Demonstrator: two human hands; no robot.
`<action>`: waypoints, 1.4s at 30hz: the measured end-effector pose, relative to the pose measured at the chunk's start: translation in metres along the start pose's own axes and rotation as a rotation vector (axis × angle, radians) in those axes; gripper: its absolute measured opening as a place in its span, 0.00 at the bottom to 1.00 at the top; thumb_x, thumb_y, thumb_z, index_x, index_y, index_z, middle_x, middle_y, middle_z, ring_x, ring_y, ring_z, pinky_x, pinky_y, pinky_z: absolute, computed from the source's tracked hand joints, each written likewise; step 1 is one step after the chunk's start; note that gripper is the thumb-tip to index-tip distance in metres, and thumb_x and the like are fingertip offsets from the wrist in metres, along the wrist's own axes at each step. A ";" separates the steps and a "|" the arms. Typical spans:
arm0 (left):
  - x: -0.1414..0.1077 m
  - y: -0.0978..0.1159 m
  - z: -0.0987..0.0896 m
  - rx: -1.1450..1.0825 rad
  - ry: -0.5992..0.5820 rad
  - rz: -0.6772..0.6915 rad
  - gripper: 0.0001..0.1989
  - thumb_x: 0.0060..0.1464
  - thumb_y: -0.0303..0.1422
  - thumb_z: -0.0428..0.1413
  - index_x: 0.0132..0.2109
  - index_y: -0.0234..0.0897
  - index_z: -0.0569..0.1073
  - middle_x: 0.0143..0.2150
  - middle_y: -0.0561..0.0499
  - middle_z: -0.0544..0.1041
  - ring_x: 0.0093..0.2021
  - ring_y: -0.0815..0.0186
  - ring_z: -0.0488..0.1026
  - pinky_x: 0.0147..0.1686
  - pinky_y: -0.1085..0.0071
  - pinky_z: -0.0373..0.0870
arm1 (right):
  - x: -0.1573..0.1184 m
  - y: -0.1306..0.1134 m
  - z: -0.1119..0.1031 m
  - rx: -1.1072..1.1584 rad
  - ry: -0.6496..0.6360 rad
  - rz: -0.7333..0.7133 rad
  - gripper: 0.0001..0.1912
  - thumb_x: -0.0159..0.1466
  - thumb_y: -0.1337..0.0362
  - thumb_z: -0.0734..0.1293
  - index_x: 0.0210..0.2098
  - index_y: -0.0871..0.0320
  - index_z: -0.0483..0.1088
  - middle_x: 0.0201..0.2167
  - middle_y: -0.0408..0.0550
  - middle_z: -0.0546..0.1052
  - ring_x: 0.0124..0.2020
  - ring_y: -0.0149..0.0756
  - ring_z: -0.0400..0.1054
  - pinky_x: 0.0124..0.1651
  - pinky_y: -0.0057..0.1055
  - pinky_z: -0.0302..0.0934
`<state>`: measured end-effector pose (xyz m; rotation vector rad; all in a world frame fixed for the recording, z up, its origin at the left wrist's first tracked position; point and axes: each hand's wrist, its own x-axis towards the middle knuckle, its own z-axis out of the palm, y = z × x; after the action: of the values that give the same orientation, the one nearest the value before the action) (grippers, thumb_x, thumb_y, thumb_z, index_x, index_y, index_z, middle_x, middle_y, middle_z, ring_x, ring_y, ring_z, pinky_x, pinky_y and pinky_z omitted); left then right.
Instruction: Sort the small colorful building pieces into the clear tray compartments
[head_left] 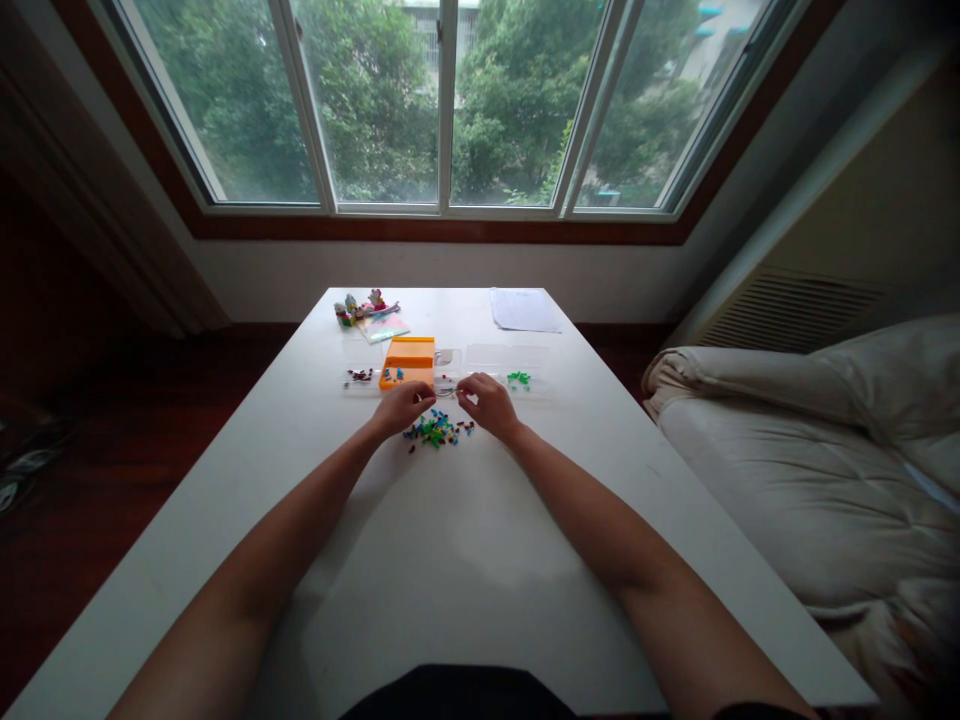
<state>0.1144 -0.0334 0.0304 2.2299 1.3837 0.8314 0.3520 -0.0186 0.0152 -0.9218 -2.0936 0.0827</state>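
My left hand (405, 405) is closed, fingertips pressed together, beside the orange box (409, 362). Facing it across a small gap, my right hand (489, 403) is closed too. A thin curved strand (447, 393) seems to run between the fingertips of both hands; its ends are hidden. Just below the hands lies a loose pile of green, blue, yellow and brown pieces (437, 429). Blue pieces (393, 375) sit in the orange box. Dark red pieces (360, 375) lie in a clear tray at the left, and green pieces (518, 380) in a clear tray at the right.
The white table (450, 560) reaches from my body towards the window. Small colourful figurines (364, 308) and a pale card (384, 327) stand or lie at its back left. White paper sheets (525, 310) lie at the back right. A cushioned sofa (750, 450) is to the right.
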 end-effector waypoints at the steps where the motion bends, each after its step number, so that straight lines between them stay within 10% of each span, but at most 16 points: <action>1: -0.001 -0.003 -0.002 0.052 -0.022 0.018 0.11 0.57 0.39 0.55 0.39 0.39 0.79 0.36 0.50 0.79 0.32 0.66 0.72 0.33 0.71 0.65 | 0.000 0.005 -0.004 -0.017 0.034 0.044 0.03 0.65 0.67 0.65 0.37 0.55 0.72 0.32 0.47 0.74 0.37 0.38 0.66 0.44 0.33 0.59; 13: -0.004 -0.026 -0.033 0.159 -0.251 0.079 0.10 0.52 0.33 0.56 0.38 0.40 0.81 0.35 0.49 0.80 0.34 0.64 0.74 0.33 0.72 0.66 | -0.007 0.066 -0.031 -0.268 0.344 0.544 0.07 0.65 0.63 0.62 0.36 0.57 0.70 0.28 0.47 0.72 0.31 0.39 0.64 0.38 0.34 0.57; 27: -0.004 -0.024 -0.037 0.151 -0.358 0.071 0.10 0.50 0.34 0.56 0.38 0.40 0.80 0.34 0.50 0.79 0.32 0.65 0.73 0.30 0.73 0.64 | -0.005 0.028 -0.009 -0.077 0.052 0.229 0.07 0.65 0.65 0.62 0.36 0.57 0.73 0.29 0.46 0.74 0.32 0.36 0.66 0.39 0.31 0.59; 42: -0.002 -0.016 -0.010 -0.019 -0.033 0.086 0.05 0.53 0.31 0.55 0.37 0.38 0.74 0.35 0.52 0.77 0.33 0.67 0.72 0.35 0.72 0.67 | -0.002 0.002 -0.004 -0.012 -0.047 0.126 0.07 0.66 0.65 0.64 0.37 0.56 0.74 0.29 0.45 0.74 0.32 0.34 0.66 0.40 0.30 0.59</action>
<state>0.0959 -0.0279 0.0278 2.2929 1.2672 0.8282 0.3566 -0.0193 0.0155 -1.0683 -2.0798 0.1593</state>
